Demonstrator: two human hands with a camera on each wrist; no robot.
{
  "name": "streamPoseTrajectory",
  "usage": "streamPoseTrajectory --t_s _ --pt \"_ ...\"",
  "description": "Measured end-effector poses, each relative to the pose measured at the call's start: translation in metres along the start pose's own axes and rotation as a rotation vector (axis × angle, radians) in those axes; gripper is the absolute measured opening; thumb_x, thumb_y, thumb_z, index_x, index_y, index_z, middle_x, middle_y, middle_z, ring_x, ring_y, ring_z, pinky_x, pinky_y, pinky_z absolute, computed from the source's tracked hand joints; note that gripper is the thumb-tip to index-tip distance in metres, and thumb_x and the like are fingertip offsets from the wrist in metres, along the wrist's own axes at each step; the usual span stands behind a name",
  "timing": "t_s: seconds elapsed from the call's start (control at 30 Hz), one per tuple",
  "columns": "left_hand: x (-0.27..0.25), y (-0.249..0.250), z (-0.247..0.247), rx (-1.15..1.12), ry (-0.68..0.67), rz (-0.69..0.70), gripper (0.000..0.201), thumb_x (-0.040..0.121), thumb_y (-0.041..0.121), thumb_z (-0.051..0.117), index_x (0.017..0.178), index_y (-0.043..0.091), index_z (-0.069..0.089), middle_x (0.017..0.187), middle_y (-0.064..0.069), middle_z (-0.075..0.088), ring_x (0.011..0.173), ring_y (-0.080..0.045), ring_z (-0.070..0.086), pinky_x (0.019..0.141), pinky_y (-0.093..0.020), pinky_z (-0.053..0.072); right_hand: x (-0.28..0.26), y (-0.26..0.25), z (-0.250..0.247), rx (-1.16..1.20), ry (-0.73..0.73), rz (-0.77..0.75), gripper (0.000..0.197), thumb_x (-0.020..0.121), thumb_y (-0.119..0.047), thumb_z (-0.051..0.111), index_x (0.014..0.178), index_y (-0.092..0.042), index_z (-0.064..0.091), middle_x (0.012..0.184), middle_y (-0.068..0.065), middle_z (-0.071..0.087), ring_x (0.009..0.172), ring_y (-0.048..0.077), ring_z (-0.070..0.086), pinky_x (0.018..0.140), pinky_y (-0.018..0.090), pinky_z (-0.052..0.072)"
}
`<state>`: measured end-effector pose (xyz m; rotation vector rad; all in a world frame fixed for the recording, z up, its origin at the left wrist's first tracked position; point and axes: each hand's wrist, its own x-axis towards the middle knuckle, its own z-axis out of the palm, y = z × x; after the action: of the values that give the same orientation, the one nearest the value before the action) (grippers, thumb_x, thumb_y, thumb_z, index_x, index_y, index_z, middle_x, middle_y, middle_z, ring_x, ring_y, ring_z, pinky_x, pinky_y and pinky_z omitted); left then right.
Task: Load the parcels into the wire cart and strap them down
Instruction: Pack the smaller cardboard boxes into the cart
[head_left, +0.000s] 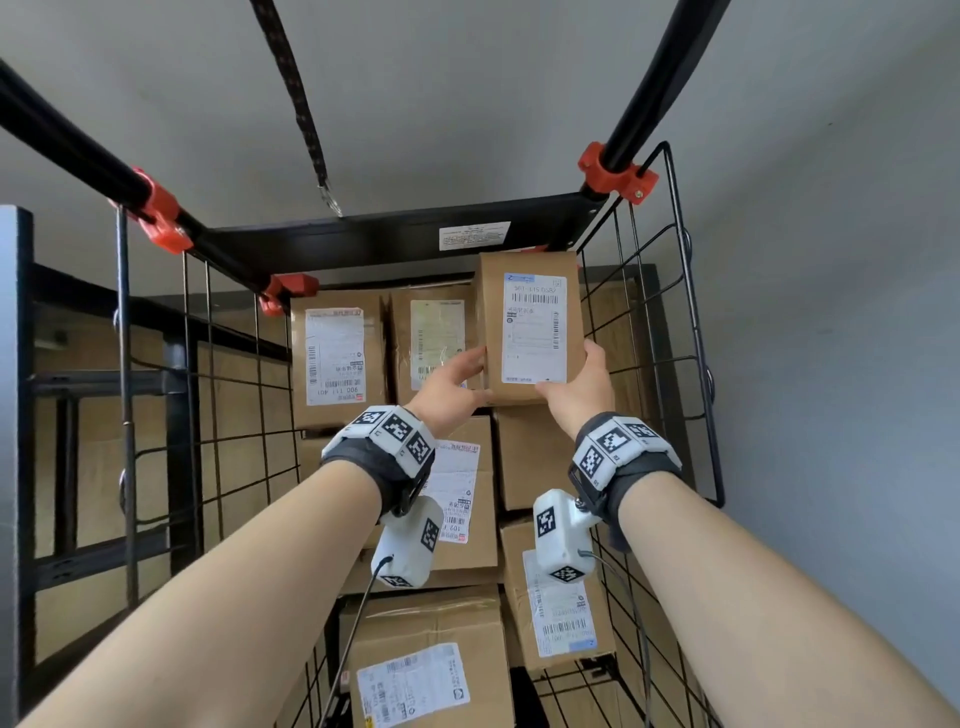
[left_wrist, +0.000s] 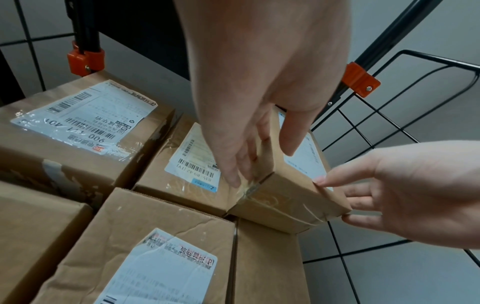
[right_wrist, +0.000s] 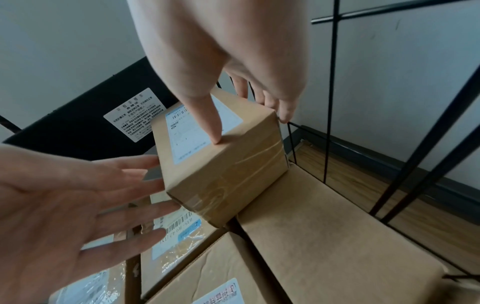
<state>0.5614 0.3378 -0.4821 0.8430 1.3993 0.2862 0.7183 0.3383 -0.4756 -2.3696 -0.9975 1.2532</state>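
A small brown parcel (head_left: 530, 327) with a white label is held between both hands above the parcels stacked in the wire cart (head_left: 670, 312). My left hand (head_left: 452, 387) lays fairly straight fingers (left_wrist: 233, 164) against its left side, thumb over the top. My right hand (head_left: 576, 389) grips the right edge, with the thumb (right_wrist: 210, 123) pressed on the label and the fingers curled down the side. The parcel (right_wrist: 228, 181) is tilted, its near end raised over a plain box (right_wrist: 324, 236). A dark strap (head_left: 304, 104) with a metal hook hangs above the cart.
Labelled boxes (head_left: 337, 358) fill the cart in layers below my hands. Black handle bars with orange clamps (head_left: 618, 174) rise at both far corners, joined by a black panel (head_left: 363, 239). A dark metal rack (head_left: 52, 384) stands at the left; a grey wall lies behind.
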Motion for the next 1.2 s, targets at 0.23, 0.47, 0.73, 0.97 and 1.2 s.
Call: streamPoseTrajectory --t_s 0.23,0.47,0.73,0.97,1.2 --pt "-0.034 0.001 -0.012 0.096 0.088 -0.022 0.043 0.095 0.008 0.05 0.137 0.017 0.043 0.131 -0.011 0.054 0.081 -0.01 0.058 0.065 -0.018 0.049 -0.038 -0.008 -0.014 -0.143 -0.04 -0.077 0.063 0.086 -0.008 0.062 0.142 -0.015 0.034 0.142 0.008 0.043 0.124 0.024 0.048 0.091 0.024 0.037" --pt "-0.108 0.005 -0.032 0.356 0.186 0.037 0.038 0.094 0.015 0.051 0.132 0.015 0.049 0.129 -0.009 0.056 0.109 -0.02 0.057 0.085 -0.028 0.047 -0.114 -0.018 -0.042 -0.253 -0.084 -0.146 0.054 0.09 -0.012 0.057 0.139 -0.017 0.037 0.137 0.007 0.049 0.123 0.025 0.048 0.096 0.029 0.038" --pt "-0.23 0.016 -0.029 0.759 0.252 0.145 0.04 0.092 0.013 0.048 0.132 0.018 0.048 0.127 -0.008 0.056 0.108 -0.024 0.058 0.088 -0.035 0.052 -0.213 -0.038 -0.074 -0.505 -0.089 -0.361 0.054 0.089 -0.014 0.056 0.14 -0.015 0.036 0.133 0.01 0.053 0.116 0.029 0.054 0.094 0.033 0.045" --pt "-0.329 0.004 -0.03 0.814 0.513 0.208 0.036 0.095 0.015 0.047 0.13 0.013 0.048 0.127 -0.011 0.056 0.112 -0.027 0.057 0.091 -0.034 0.048 -0.292 -0.043 -0.082 -0.615 -0.128 -0.61 0.057 0.091 -0.01 0.051 0.144 -0.017 0.031 0.136 0.012 0.049 0.12 0.03 0.051 0.092 0.032 0.043" --pt "-0.427 -0.05 -0.053 0.688 0.751 0.08 0.038 0.092 0.016 0.042 0.128 0.021 0.051 0.129 -0.008 0.057 0.114 -0.029 0.055 0.094 -0.032 0.045 -0.368 -0.059 -0.05 -0.736 -0.213 -0.854 0.057 0.089 -0.013 0.054 0.142 -0.015 0.035 0.137 0.012 0.049 0.119 0.03 0.053 0.092 0.035 0.046"
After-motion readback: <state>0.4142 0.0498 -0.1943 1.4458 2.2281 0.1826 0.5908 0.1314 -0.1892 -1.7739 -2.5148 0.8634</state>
